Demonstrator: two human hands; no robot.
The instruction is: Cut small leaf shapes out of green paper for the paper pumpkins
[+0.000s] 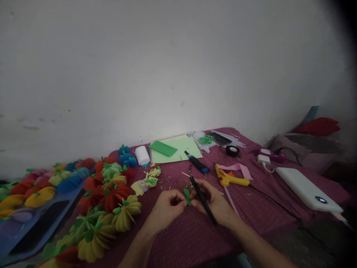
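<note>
Over the near part of the table, my left hand [169,204] pinches the edge of a small green paper leaf [186,196]. My right hand [212,201] is closed around a slim black pen-shaped tool [203,199], whose far end points away from me. The right fingertips come close to the leaf or touch it; I cannot tell which. Beyond my hands lie a black and blue craft knife [197,163] and yellowish-green paper scraps [152,176].
Colourful paper pumpkins [114,195] crowd the left side. Light green sheets [184,149], a green strip [163,148] and a white roll [142,155] lie at the back. Right of my hands are a yellow glue gun [231,179] with its cord, a pink ribbon [237,168] and a white power bank [308,188].
</note>
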